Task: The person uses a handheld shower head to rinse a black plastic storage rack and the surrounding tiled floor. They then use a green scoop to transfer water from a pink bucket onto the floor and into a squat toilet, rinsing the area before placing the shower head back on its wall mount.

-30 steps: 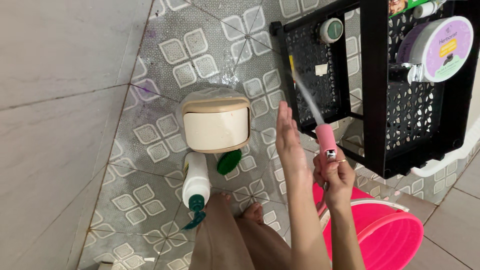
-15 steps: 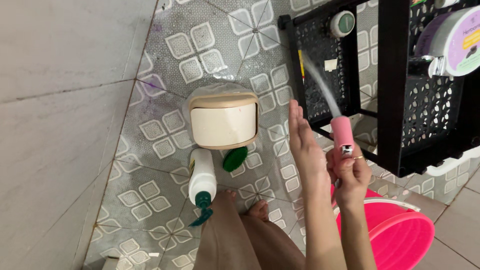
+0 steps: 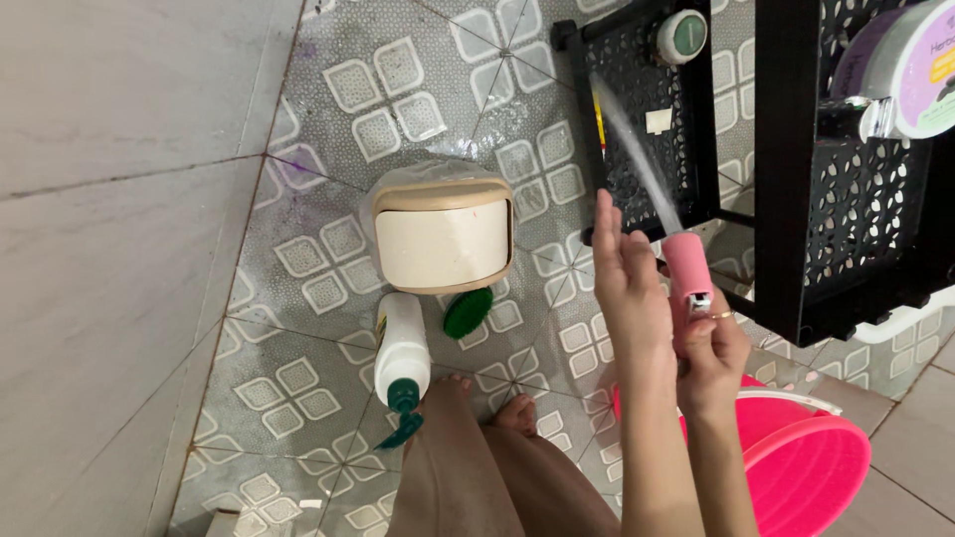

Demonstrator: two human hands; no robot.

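My right hand point(image 3: 711, 358) grips a pink hand sprayer point(image 3: 688, 273), thumb on its metal lever. A jet of water point(image 3: 637, 159) shoots from the nozzle up towards the black perforated rack point(image 3: 647, 109). My left hand point(image 3: 627, 288) is held flat and upright just left of the sprayer, fingers together, holding nothing. My bare feet point(image 3: 487, 398) stand on the wet patterned tile floor below.
A beige swing-lid bin point(image 3: 443, 234) stands on the floor, with a white bottle with a green cap point(image 3: 401, 348) and a green brush point(image 3: 468, 311) beside it. A pink bucket point(image 3: 796, 457) sits at lower right. A black shelf unit point(image 3: 856, 199) holds round containers. A grey tiled wall point(image 3: 109, 249) rises on the left.
The view has shifted slightly; both hands stay together with the sprayer still spraying. The left hand remains flat beside the nozzle.
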